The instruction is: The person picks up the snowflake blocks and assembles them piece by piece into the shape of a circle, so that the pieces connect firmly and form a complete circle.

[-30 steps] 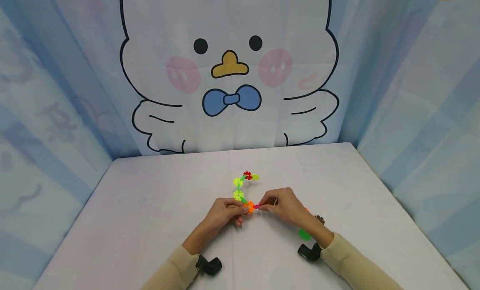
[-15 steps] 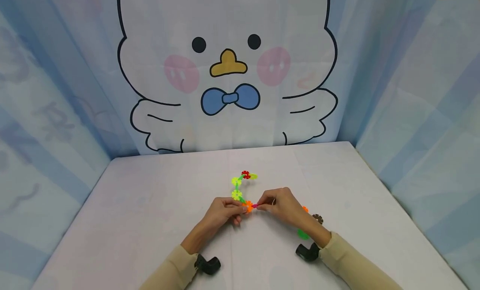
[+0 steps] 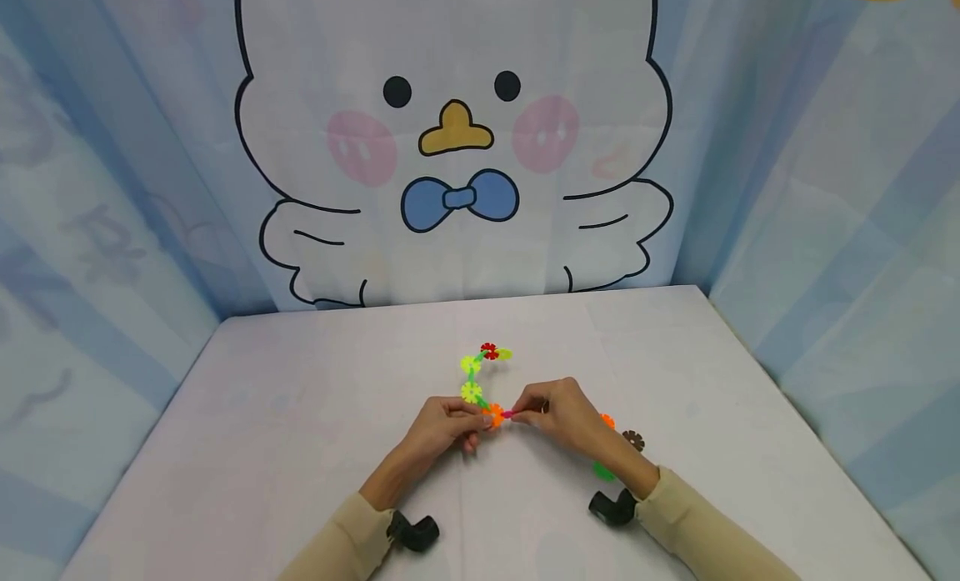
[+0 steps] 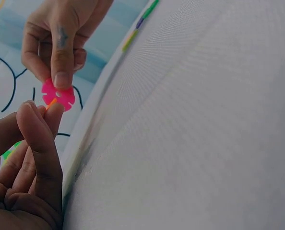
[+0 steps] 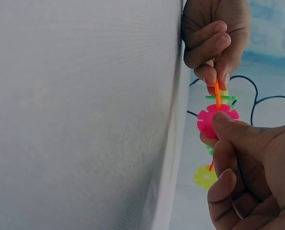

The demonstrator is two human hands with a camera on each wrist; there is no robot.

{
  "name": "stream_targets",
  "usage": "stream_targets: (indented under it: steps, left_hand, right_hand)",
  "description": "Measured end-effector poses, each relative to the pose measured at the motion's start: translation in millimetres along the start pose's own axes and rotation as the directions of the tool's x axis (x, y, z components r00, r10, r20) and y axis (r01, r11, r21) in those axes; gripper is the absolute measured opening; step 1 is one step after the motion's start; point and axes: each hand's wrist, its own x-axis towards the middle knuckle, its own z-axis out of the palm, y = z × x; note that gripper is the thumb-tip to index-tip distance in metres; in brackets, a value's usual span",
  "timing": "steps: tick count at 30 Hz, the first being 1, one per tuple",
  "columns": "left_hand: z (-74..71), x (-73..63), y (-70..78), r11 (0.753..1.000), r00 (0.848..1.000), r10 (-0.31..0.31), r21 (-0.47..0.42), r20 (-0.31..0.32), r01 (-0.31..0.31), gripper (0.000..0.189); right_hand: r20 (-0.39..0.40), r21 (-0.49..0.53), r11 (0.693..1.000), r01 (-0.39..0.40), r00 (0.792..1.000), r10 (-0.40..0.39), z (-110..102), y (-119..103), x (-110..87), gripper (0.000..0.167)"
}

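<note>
My left hand pinches an orange snowflake disc between thumb and fingertips. My right hand pinches a pink snowflake disc by its edge. The two notched discs meet edge to edge at right angles, as the right wrist view shows. From the orange disc a chain of linked discs curves away to the back, with yellow discs, green ones seen edge-on between them, a red disc and a further yellow one at its far end.
Beside my right forearm lie several loose discs: an orange disc, a brown disc and a green disc, the green partly covered by the arm. A white-covered table carries everything, with printed curtains around its back and sides.
Both hands keep their grip on the orange and pink discs. The whole scene shifts slightly left in the head view; little else differs.
</note>
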Motion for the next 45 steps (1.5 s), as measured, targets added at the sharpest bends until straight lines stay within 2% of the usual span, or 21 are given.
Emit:
stream_targets:
  steps: [13,23,31,37,45]
  left_hand:
    - [-3.4,-1.1,-0.2,1.0,1.0,0.016,0.02,0.022,-0.017,0.024]
    - [-1.1,-0.2,-0.1,1.0,1.0,0.022,0.015,0.01,-0.022,0.026]
    - [2.1,3.2,-0.8,1.0,1.0,0.02,0.012,0.009,-0.02,0.026]
    - [2.4,3.2,-0.5,1.0,1.0,0.02,0.004,0.012,-0.02,0.026]
    - [1.2,1.7,-0.3,0.999,0.999,0.031,-0.017,0.017,-0.031,0.025]
  right_hand:
    - [0.006,-0.008,0.999,0.04,0.999,-0.04,3,-6,0.6,0.007]
    - [-0.002,-0.034,0.999,0.019,1.0,-0.019,0,-2,1.3,0.01]
    - [0.075,-0.084,0.996,-0.039,0.996,0.046,-18,4,0.1,0.017]
    - [0.163,-0.127,0.983,-0.136,0.974,0.155,-39,13,-2.9,0.014]
    - [0.281,-0.17,0.958,-0.233,0.92,0.273,-63,22,-12.0,0.013]
